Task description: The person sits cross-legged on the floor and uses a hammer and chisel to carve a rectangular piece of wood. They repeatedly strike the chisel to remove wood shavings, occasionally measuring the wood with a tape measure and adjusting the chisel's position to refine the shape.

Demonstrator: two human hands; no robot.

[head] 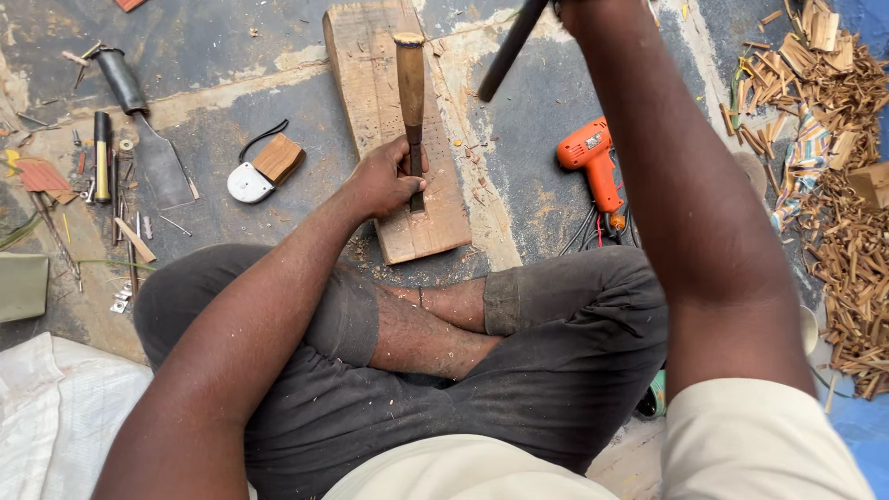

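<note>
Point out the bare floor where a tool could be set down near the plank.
Bare floor lies between the plank and the orange drill, and between the plank and the wide scraper. Crowded: small tools at far left, wood scraps at right.

1. Left arm reached down and forward from the lower left, elbow nearly straight.
2. Left hand [384,181] was low, fingers [410,183] curled tight around a shaft, thumb side up.
3. Right arm was raised high, forearm running up to the top edge.
4. Right hand [579,7] was mostly cut off up there, closed in a fist.
5. Legs were crossed, bare shins showing.
</note>
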